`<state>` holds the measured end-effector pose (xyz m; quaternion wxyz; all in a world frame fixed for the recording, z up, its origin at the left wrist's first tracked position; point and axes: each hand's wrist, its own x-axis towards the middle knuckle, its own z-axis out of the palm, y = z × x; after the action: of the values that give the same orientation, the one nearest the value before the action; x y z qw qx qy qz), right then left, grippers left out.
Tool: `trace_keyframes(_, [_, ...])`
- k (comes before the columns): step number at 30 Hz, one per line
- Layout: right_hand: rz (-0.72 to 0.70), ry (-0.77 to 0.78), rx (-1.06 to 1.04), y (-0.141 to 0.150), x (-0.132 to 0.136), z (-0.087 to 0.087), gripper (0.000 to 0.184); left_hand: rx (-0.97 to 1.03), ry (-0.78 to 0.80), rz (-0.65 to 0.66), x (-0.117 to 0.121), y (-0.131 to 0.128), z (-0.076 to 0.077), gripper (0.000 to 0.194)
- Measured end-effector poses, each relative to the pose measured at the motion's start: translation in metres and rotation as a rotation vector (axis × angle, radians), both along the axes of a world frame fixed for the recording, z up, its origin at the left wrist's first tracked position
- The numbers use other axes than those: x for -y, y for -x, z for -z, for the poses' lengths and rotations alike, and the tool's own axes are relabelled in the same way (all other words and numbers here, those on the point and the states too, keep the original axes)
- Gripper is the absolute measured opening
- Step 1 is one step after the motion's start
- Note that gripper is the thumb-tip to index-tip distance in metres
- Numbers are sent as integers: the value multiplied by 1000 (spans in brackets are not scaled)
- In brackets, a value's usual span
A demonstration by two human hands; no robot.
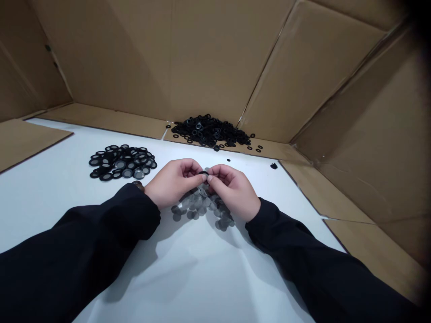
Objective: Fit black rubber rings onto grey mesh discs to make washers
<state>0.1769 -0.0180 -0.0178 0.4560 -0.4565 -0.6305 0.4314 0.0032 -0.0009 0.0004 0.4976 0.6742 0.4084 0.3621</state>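
My left hand (177,181) and my right hand (232,188) meet at the fingertips over the middle of the white table. Pinched between both thumbs and forefingers is a small black rubber ring (204,172); a grey disc edge shows beside it, partly hidden by the fingers. Beneath the hands lies a loose spread of thin grey mesh-like discs (193,207). To the left of my left hand sits a heap of black rings with grey discs set in them (123,162).
A large pile of black rings (212,130) lies at the back on a cardboard strip (111,121). Cardboard walls (218,58) enclose the back and sides. A small black piece (274,166) rests on the white table (188,278) at the right.
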Motion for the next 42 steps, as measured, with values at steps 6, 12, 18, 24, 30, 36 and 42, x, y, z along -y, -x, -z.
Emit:
trace_keyframes(6, [-55, 53, -72, 0, 0, -3, 11, 92, 75, 23, 1, 0, -1, 18])
trace_keyframes(12, [-62, -7, -13, -2, 0, -4, 18, 83, 102, 16, 3, -1, -1, 16])
trace_keyframes(18, [-9, -176, 137, -2, 1, -3, 15, 48, 35, -21, 2, -1, -4, 16])
trace_keyframes(24, [13, -210, 136, -1, 3, -3, 14, -19, -59, -13, 3, -1, -4, 18])
trace_keyframes(30, [-29, -139, 62, -1, 2, -2, 15, -31, -70, 14, 4, -1, -5, 18])
trace_keyframes(36, [-70, -52, -30, 1, 3, -1, 18, 137, 39, 53, 6, -6, -7, 20])
trace_keyframes(42, [-57, -39, -34, 2, 3, -1, 21, 109, 46, 4, 7, -7, -10, 18])
